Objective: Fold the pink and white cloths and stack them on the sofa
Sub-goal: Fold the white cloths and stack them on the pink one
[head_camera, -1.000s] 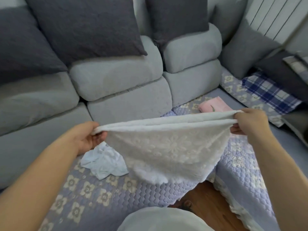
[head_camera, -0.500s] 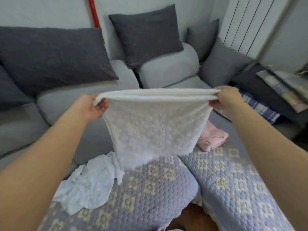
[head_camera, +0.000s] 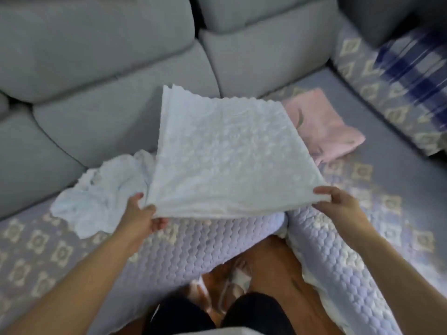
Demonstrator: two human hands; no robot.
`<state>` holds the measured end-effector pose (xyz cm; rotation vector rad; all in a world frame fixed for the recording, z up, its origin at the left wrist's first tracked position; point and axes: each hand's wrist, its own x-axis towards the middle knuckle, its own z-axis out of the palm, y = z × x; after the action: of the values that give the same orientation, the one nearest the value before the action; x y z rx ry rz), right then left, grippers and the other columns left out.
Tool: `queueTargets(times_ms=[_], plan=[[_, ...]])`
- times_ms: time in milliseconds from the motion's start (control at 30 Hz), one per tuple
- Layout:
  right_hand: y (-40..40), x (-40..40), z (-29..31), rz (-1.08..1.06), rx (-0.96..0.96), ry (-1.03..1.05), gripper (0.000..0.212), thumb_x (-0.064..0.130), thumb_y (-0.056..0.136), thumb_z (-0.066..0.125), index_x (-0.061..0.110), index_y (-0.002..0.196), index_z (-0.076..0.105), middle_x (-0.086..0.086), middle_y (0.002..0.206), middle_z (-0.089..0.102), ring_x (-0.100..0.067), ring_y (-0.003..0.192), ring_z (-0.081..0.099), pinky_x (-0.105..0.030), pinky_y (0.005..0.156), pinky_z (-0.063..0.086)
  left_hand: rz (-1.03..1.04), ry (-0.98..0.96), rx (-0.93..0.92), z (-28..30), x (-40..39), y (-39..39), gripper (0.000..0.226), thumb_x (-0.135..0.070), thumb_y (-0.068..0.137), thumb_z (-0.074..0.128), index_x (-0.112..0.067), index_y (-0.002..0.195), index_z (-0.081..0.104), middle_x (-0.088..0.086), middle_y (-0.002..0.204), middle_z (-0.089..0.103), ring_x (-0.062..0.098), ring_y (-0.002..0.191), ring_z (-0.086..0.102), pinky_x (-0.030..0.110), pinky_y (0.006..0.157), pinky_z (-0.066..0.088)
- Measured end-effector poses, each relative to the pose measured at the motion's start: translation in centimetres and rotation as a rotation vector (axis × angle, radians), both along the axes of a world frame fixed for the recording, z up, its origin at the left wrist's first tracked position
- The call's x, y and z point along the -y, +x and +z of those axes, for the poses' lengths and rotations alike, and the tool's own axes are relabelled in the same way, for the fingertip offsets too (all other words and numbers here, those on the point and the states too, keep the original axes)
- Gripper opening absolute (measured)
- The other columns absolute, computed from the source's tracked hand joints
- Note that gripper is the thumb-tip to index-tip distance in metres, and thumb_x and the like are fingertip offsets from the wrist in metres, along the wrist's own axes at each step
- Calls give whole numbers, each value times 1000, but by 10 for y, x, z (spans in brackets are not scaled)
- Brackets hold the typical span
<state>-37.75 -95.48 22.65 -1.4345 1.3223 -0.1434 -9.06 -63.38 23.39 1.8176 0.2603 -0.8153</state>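
Head camera looks down on a folded white cloth (head_camera: pixel 225 155) with a raised, bumpy pattern, held out nearly flat above the sofa seat (head_camera: pixel 377 97). Left hand (head_camera: pixel 141 213) grips the near left corner, thumb on top and fingers curled beneath the edge. Right hand (head_camera: pixel 338 204) pinches the near right corner between thumb and fingers. The far edge of the cloth reaches toward the grey back cushions (head_camera: pixel 116 56) and partly hides a folded pink cloth (head_camera: pixel 326 131), which lies flat on the seat just behind and to the right. A second, crumpled white cloth (head_camera: pixel 96 194) sits in a heap on the quilted cover (head_camera: pixel 48 250) just beside the left hand, its right side tucked under the held cloth. A blue plaid cloth (head_camera: pixel 411 61) lies far right, well apart from the rest and blurred. Between the two seat sections, a wooden floor (head_camera: pixel 278 262) shows, with the person's dark-clad legs (head_camera: pixel 254 313) at the bottom.
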Motion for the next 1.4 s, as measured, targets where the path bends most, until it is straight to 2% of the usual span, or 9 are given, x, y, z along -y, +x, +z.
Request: queueTargets(times_ms=[67, 200, 367, 500, 767, 933, 1033, 1267, 1400], plan=[[-9, -14, -74, -64, -54, 149, 11, 13, 87, 71, 17, 96, 77, -11, 108, 72, -17, 97, 71, -38, 95, 56, 25, 115, -128, -87, -11, -24, 22, 4, 103, 39, -9, 113, 54, 15, 92, 66, 27, 62, 64, 28, 48, 53], [-14, -41, -192, -143, -341, 131, 10, 0, 92, 64, 1, 101, 67, -23, 96, 66, -11, 54, 63, -20, 50, 52, -16, 363, -316, -229, -47, -61, 24, -3, 103, 40, -3, 118, 58, 19, 111, 68, 28, 76, 69, 33, 63, 55], [-26, -48, -248, -52, -687, 14, 11, 5, 89, 62, 6, 96, 70, -24, 103, 68, -38, 93, 65, -46, 84, 53, -120, 505, -406, -262, -68, -93, 21, -9, 104, 41, -10, 118, 56, 10, 105, 68, 25, 79, 68, 36, 70, 54], [0, -58, -230, 204, -1029, -73, 37, 10, 90, 56, 17, 125, 64, -21, 142, 43, -41, 133, 38, -49, 106, 40, -375, 565, -444, -253, -77, -100, 20, -18, 103, 46, -14, 120, 56, 5, 105, 67, 19, 83, 71, 38, 75, 58], [309, -122, -241, 778, -264, -375, 31, 20, 92, 61, 13, 122, 64, -13, 122, 60, -29, 111, 60, -30, 93, 44, -799, 582, -485, -283, -87, -54, 41, -51, 83, 48, -26, 111, 63, -6, 100, 67, 13, 90, 66, 30, 80, 55], [460, -158, -288, 718, -335, -340, 68, 44, 97, 55, 8, 148, 28, -14, 141, 46, -32, 124, 54, -33, 91, 44, -696, 534, -196, -279, -66, -4, 30, -52, 94, 45, -26, 99, 58, -7, 92, 65, 14, 88, 64, 37, 81, 53], [476, -158, -309, 610, -428, -354, 56, 28, 97, 53, 10, 146, 32, -13, 138, 52, -32, 122, 57, -32, 91, 45, -423, 349, -81, -276, -46, 36, 15, -40, 99, 50, -31, 106, 59, -15, 97, 65, 5, 89, 63, 32, 82, 54], [443, -147, -307, 278, -112, -129, 11, 16, 91, 57, 9, 87, 64, -3, 73, 65, -16, 69, 62, -33, 67, 54, -232, 163, 102, -318, 28, 141, 48, -39, 83, 39, -21, 124, 55, 0, 117, 65, 22, 110, 62, 44, 96, 51], [444, -143, -303, 230, -47, -88, 13, 13, 92, 59, 1, 89, 64, -4, 72, 60, -12, 66, 55, -25, 61, 47, -225, 142, 136, -332, 56, 183, 14, -22, 94, 53, -11, 100, 57, -3, 87, 61, 25, 92, 62, 30, 73, 41]])
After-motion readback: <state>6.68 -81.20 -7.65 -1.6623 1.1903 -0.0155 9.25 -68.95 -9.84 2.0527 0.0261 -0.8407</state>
